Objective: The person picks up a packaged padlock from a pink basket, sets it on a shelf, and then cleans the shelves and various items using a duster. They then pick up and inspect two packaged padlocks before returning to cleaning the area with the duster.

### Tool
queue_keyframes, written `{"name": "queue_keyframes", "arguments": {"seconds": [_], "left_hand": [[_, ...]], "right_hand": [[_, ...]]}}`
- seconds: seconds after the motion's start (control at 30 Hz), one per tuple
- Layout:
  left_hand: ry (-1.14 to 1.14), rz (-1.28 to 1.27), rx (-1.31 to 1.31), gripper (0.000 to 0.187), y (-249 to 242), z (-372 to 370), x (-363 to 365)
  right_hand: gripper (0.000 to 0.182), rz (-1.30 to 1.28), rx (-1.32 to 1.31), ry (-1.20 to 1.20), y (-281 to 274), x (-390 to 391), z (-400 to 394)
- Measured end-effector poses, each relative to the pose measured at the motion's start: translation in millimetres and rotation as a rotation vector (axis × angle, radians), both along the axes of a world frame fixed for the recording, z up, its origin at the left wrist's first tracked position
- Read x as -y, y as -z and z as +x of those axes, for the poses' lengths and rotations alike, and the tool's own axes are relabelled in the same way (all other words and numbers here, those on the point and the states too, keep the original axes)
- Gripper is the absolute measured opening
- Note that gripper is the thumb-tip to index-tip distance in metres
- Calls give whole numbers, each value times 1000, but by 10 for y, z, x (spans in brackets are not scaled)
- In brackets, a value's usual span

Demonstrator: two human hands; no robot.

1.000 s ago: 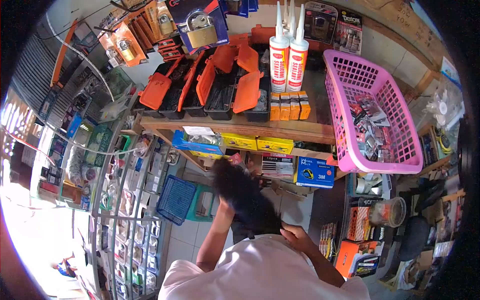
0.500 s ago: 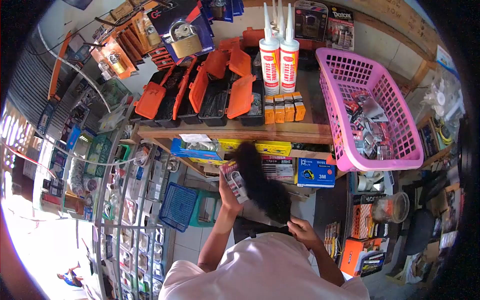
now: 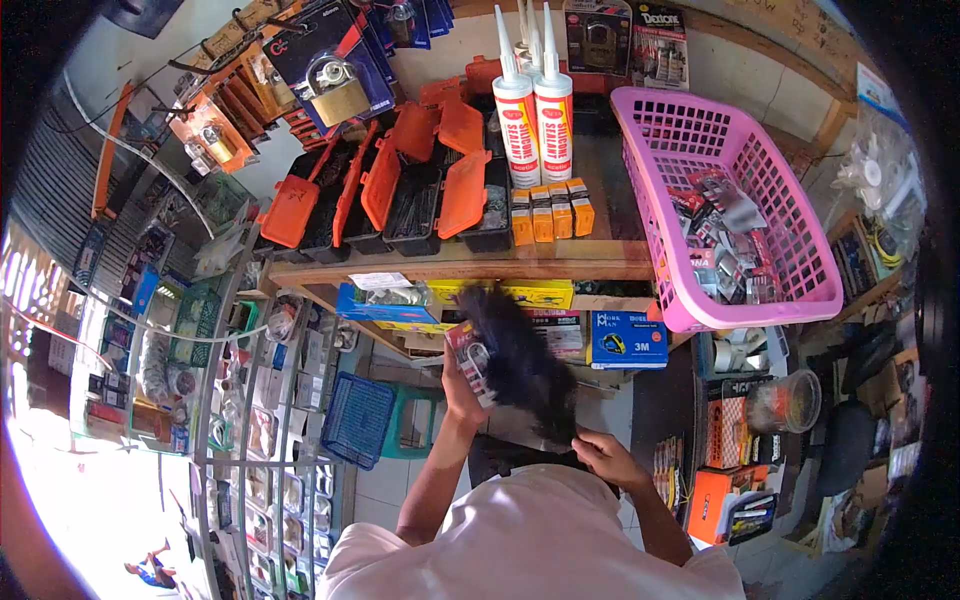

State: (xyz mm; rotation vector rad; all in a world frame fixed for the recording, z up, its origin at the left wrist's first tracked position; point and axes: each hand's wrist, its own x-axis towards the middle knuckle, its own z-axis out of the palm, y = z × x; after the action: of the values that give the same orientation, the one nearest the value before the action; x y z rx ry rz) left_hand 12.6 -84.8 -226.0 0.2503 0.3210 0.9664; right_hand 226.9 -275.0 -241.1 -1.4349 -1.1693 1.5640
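Note:
My left hand [image 3: 461,396] is closed around a padlock in a carded blister pack [image 3: 466,352], held up in front of the shelf. In my right hand [image 3: 607,459] is the handle end of a black feather duster [image 3: 520,362]. The duster slants up to the left, and its fluffy, slightly blurred head overlaps the right side of the padlock pack. Just beyond it, under the wooden shelf edge [image 3: 455,271], sit a yellow box [image 3: 540,293] and a blue 3M box [image 3: 629,340].
A pink basket [image 3: 735,318] of small carded packs stands on the shelf's right. Silicone sealant tubes [image 3: 555,125], orange-lidded bins [image 3: 415,205] and small orange boxes [image 3: 552,212] line the shelf. Packaged padlocks [image 3: 335,92] hang upper left. A blue crate [image 3: 357,420] and green stool [image 3: 410,425] stand below.
The camera view has shifted a little, moving the shelf goods slightly left. The feather duster has moved slightly against the padlock pack; both hands keep their holds.

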Motion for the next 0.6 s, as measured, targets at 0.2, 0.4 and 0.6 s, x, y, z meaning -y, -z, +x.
{"name": "queue_keyframes", "arguments": {"seconds": [0.2, 0.4, 0.6], "left_hand": [[-25, -50, -1, 51, -167, 76, 69], [-20, -81, -14, 54, -164, 96, 94], [-92, 10, -2, 54, -190, 142, 121]], "right_hand": [[36, 63, 37, -66, 127, 49, 101], [37, -23, 13, -2, 98, 123, 98], [37, 48, 40, -85, 100, 204, 130]]}}
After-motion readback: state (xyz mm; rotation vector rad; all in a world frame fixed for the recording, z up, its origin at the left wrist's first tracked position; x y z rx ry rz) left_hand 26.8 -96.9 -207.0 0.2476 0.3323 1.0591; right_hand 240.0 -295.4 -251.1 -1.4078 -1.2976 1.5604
